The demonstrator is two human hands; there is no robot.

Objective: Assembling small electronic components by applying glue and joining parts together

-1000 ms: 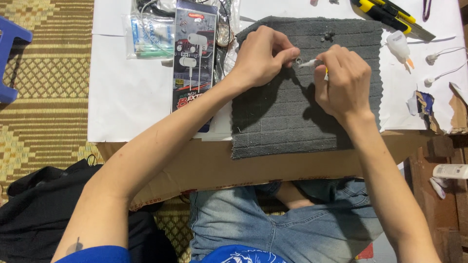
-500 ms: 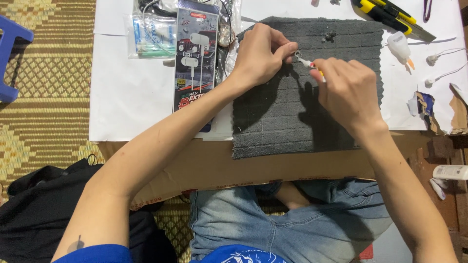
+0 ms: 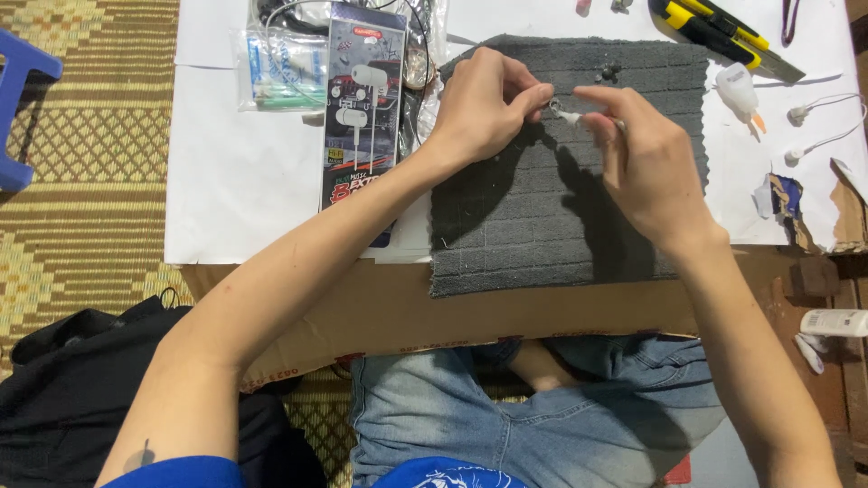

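Over a grey cloth mat [image 3: 542, 226], my left hand [image 3: 484, 104] pinches a tiny metallic part [image 3: 553, 107] between thumb and forefinger. My right hand [image 3: 646, 163] holds a thin white stick-like tool [image 3: 579, 117], its tip touching that small part. Both hands hover just above the mat's upper middle. A couple of small dark bits [image 3: 610, 70] lie on the mat's far edge.
A boxed earphone package [image 3: 362, 117] and a clear bag [image 3: 280, 68] lie to the left on white paper [image 3: 235, 181]. A yellow utility knife [image 3: 723, 36], a small white glue bottle [image 3: 737, 90] and loose white earbuds [image 3: 800, 113] lie at right. Cardboard [image 3: 434, 312] underlies everything.
My right hand has shifted up and left, bringing the white tool's tip to the part pinched by my left hand. My left hand stays in place.
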